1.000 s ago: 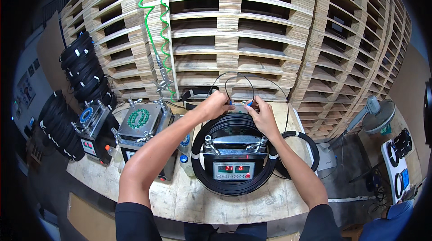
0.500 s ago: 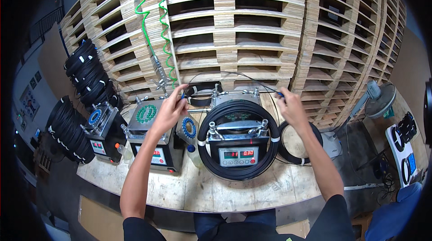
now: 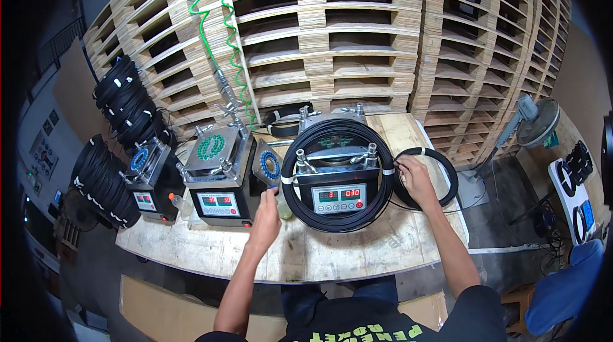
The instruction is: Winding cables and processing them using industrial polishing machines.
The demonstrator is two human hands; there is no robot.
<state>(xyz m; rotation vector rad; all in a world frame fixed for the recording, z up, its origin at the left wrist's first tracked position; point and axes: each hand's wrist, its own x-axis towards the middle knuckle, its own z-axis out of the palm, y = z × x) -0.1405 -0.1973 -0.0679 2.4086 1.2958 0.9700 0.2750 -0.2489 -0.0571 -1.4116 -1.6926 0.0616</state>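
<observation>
Both my hands have come away from the top of the winding machine [image 3: 337,176], where a second ago they were together at the back of the black cable coil [image 3: 337,220] that is looped around it. That coil now sits untouched around the machine, bound with pale tape at its left and right sides, so I judge the tying on it to be finished and the work to be moving on to the neighbouring things. My left hand [image 3: 265,217] has dropped to the table [image 3: 332,256] in front of the gap between the middle machine [image 3: 220,179] and the winding machine; it is half closed, and something small and blue shows at its fingertips, though I cannot tell whether it is gripping it. My right hand [image 3: 414,179] has swung out to the right and rests on the rim of a second, smaller black cable coil [image 3: 447,179] lying flat on the table just beside the big one; its fingers are curled on the coil's inner edge near a pale tape wrap. Further bundles of coils [image 3: 102,179] hang at the far left, before a wall of stacked wooden pallets [image 3: 357,42].
</observation>
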